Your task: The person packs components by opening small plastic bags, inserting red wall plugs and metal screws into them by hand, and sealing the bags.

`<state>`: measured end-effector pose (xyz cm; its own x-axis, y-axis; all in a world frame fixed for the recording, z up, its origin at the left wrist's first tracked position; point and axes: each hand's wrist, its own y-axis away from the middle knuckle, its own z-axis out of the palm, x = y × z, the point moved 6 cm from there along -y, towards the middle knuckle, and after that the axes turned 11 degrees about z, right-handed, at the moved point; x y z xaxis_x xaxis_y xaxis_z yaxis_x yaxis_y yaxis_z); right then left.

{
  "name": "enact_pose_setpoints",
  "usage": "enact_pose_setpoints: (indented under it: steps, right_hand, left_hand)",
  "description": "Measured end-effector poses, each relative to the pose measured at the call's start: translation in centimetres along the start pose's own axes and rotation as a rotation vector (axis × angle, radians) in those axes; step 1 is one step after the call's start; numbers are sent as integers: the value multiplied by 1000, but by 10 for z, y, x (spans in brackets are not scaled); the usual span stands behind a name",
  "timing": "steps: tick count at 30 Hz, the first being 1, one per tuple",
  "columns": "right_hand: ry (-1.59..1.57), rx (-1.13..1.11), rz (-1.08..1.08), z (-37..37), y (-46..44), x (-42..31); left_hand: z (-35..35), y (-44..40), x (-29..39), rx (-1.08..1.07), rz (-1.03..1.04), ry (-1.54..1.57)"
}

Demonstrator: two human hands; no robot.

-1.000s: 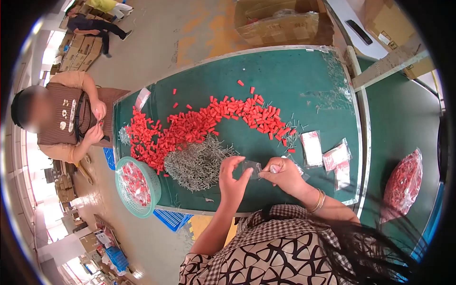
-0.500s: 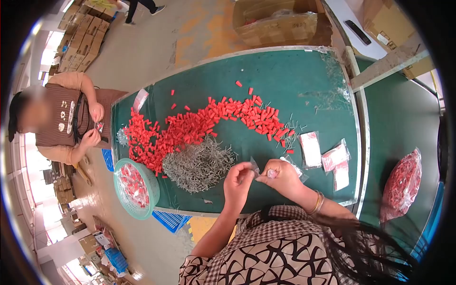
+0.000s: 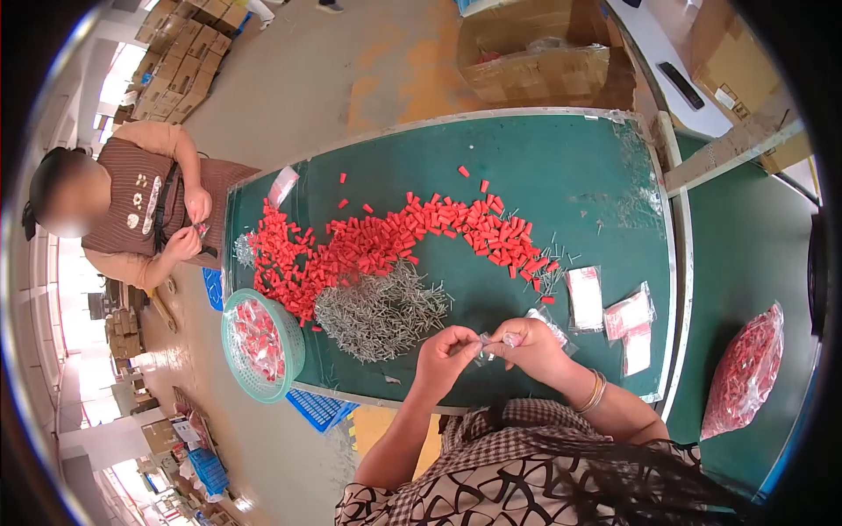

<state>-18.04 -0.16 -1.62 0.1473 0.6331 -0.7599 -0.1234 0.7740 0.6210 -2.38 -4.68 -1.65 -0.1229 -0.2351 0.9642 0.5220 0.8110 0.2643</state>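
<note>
My left hand (image 3: 445, 361) pinches one side of a small clear plastic bag (image 3: 485, 349) over the front of the green table (image 3: 561, 188). Close beside it, my right hand (image 3: 531, 349) is closed on the bag's other side, with something pale and pinkish in its fingers. Left of my hands lies a heap of grey screws (image 3: 381, 316). Behind that heap, a long band of red plastic plugs (image 3: 373, 241) stretches across the table. Flat packets with white and pink paper (image 3: 585, 298) lie to the right of my hands.
A co-worker (image 3: 145, 206) at the left end holds a small packet in both hands. A green basket (image 3: 300, 337) of red-filled bags sits at the left front edge. A large bag of red pieces (image 3: 745, 373) lies right. An open cardboard box (image 3: 535, 74) stands behind.
My hands have come together around the clear bag, and my left fingers have closed from a wider spread. The view has shifted, so the table appears lower. A walking person has nearly left the view.
</note>
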Motion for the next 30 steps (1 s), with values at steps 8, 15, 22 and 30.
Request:
enact_pose_setpoints:
  steps: [8, 15, 22, 30]
  right_hand:
    - [23, 44, -20, 0, 4, 7]
    - [-7, -68, 121, -3, 10, 5]
    - [157, 224, -171, -7, 25, -15]
    - [313, 369, -369, 10, 25, -17]
  left_hand:
    - [2, 7, -4, 63, 0, -29]
    - [-1, 6, 5, 69, 47, -87]
    - [13, 16, 51, 230, 606, -690]
    - [10, 16, 17, 270, 173, -279]
